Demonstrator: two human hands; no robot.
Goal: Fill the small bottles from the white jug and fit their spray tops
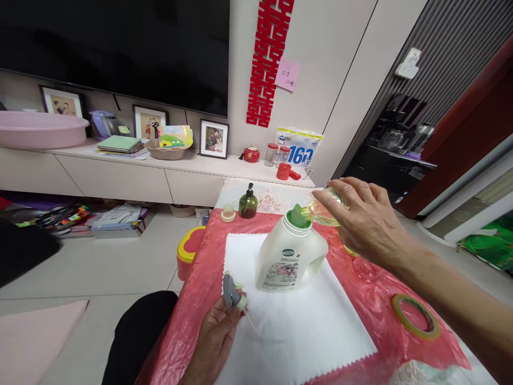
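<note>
A large pale detergent jug (290,256) stands upright on a white cloth (280,331). Tilted over its mouth is a clear bottle (324,207) of yellowish liquid, gripped by my right hand (363,211). The bottle's neck meets the green spout (298,216) in the jug's opening; I cannot tell whether liquid is flowing. Lower and to the left of the jug, my left hand (220,326) pinches a grey and pale green spray head (232,294). From the spray head a thin tube hangs down over the cloth.
Behind the jug stand a dark green pump bottle (248,205) and a pale cap (228,213). A roll of tape (416,316) lies on the red plastic table cover (192,315) at right. A yellow and red stool (188,248) is beside the table's left edge.
</note>
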